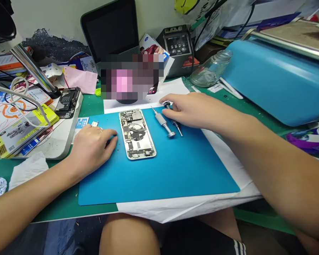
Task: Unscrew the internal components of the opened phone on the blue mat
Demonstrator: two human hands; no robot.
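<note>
A phone with its back off and its inner parts bare [137,134] lies on the blue mat [159,180]. Just left of it rests my left hand [93,150], fingers loosely bent, with a small gap between thumb and index finger and nothing visible in them. My right hand [190,109] is over a dark screwdriver [177,124]. Its thumb crosses the shaft, and the round cap shows between the spread thumb and index finger. Beside that lies a grey screwdriver [162,121], its tip pointing away from me. A small metallic piece [95,124] sits behind my left hand.
On the left, boxes [23,131] and another opened phone [67,102] lie on a white device [66,140]. A dark screen [111,32] stands behind a blurred patch. A glass jar [211,69] and a large blue case [271,81] are at the right.
</note>
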